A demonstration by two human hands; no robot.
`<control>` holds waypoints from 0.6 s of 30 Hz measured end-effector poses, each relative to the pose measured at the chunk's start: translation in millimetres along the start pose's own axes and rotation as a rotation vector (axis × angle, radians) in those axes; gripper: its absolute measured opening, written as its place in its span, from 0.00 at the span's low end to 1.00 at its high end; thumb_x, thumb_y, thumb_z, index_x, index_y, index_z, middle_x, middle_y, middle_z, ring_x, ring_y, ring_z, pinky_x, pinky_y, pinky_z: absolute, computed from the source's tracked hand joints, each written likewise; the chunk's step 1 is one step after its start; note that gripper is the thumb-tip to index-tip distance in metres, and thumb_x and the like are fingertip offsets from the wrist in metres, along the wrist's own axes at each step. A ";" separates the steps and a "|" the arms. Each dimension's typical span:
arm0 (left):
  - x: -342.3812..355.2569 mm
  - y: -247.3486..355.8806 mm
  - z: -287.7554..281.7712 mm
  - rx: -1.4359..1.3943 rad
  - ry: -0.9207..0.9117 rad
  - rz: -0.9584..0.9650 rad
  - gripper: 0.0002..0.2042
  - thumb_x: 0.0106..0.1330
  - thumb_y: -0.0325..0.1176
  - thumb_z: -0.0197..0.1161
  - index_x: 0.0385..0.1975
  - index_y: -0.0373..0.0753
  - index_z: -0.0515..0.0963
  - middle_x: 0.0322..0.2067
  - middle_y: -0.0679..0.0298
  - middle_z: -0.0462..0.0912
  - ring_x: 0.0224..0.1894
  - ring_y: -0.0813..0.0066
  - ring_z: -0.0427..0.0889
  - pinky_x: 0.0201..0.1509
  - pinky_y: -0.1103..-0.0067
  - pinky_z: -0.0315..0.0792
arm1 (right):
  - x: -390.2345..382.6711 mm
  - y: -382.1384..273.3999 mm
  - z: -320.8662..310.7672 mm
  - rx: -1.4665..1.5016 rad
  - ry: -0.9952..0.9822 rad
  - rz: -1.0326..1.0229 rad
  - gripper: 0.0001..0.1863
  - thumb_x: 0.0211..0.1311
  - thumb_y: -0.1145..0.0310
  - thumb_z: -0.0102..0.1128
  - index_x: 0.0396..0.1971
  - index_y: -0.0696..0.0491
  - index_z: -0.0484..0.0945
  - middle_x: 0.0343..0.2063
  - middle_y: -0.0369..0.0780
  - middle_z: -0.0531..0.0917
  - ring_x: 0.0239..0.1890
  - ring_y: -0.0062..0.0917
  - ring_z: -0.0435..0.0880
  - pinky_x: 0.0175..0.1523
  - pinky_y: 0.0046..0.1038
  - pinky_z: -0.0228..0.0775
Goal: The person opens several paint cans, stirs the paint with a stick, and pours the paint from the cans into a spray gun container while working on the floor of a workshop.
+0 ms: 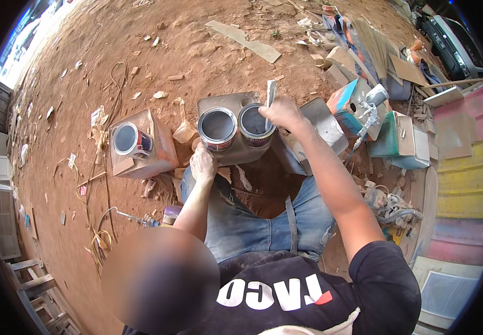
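Two round paint cans stand side by side on a dusty metal container (pixel 244 154) in front of my knees. Smooth dark grey paint fills the left paint can (pixel 217 146). Darker grey paint shows in the right paint can (pixel 255 139). My right hand (pixel 283 113) is closed around a pale, flat stirring stick (pixel 271 95), held nearly upright with its lower end inside the right can. My left hand (pixel 202 163) grips the near-left side of the left can, its fingers partly hidden against it.
Another grey-filled can (pixel 125 139) sits on a dusty metal box (pixel 155 153) at left. A spray gun (pixel 369 114) rests by teal-stained tins (pixel 396 137) at right. Loose cords (pixel 113 84) and scraps litter the dirt floor. Coloured panels (pixel 459 184) lie far right.
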State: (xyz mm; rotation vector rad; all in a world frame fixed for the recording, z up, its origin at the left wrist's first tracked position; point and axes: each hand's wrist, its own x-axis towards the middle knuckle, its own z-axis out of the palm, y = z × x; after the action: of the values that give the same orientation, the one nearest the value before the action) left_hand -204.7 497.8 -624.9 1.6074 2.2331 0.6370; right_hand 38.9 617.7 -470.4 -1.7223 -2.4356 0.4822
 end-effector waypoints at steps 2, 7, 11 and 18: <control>-0.4 1.2 -1.0 0.015 -0.022 -0.015 0.11 0.69 0.31 0.45 0.40 0.33 0.73 0.40 0.45 0.83 0.45 0.48 0.83 0.54 0.59 0.72 | 1.9 -7.2 0.4 0.121 0.136 0.058 0.21 0.60 0.51 0.60 0.29 0.57 0.84 0.29 0.52 0.85 0.37 0.45 0.87 0.44 0.42 0.78; 0.5 2.1 -0.4 0.036 -0.016 -0.020 0.11 0.69 0.31 0.44 0.42 0.34 0.73 0.40 0.45 0.83 0.45 0.48 0.83 0.54 0.58 0.72 | -4.7 -18.3 10.9 0.315 0.022 -0.053 0.20 0.63 0.50 0.58 0.27 0.53 0.83 0.28 0.46 0.86 0.36 0.46 0.86 0.42 0.45 0.77; 1.7 -0.3 3.0 0.053 -0.035 -0.057 0.10 0.69 0.31 0.45 0.41 0.37 0.74 0.39 0.47 0.84 0.44 0.50 0.84 0.51 0.59 0.74 | -0.4 1.8 4.1 0.050 -0.029 0.032 0.22 0.65 0.50 0.56 0.28 0.54 0.83 0.29 0.49 0.85 0.35 0.48 0.85 0.40 0.46 0.75; 4.3 -2.4 -0.1 0.016 -0.090 -0.131 0.12 0.69 0.30 0.43 0.43 0.35 0.73 0.40 0.44 0.83 0.45 0.44 0.83 0.52 0.55 0.74 | -7.4 -26.4 6.2 0.365 0.015 0.024 0.20 0.61 0.50 0.61 0.29 0.55 0.84 0.28 0.49 0.85 0.32 0.45 0.85 0.39 0.42 0.75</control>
State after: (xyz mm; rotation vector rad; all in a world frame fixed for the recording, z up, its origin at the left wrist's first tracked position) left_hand -208.1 501.3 -626.1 1.4525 2.2604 0.5023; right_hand 16.0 601.7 -467.1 -1.5922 -2.1498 0.8522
